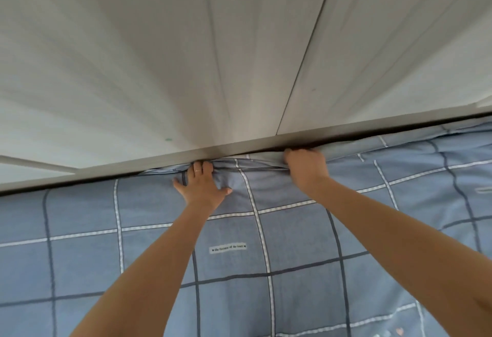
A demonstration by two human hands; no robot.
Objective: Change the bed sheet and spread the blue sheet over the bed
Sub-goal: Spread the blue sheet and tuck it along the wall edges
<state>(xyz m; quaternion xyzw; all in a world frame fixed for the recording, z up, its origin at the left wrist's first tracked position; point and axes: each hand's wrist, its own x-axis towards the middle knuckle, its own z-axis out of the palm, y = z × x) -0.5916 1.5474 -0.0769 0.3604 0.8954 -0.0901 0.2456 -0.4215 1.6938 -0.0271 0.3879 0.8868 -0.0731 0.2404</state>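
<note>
Blue sheet (292,243): left hand (202,185) presses flat, right hand (306,166) grips edge.

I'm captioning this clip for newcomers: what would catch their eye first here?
Two bare arms reach across a blue sheet with a white and dark grid, which fills the lower half. At its far edge, the left hand presses flat on bunched cloth, while the right hand grips a fold by the dark gap under the white panels.
</note>
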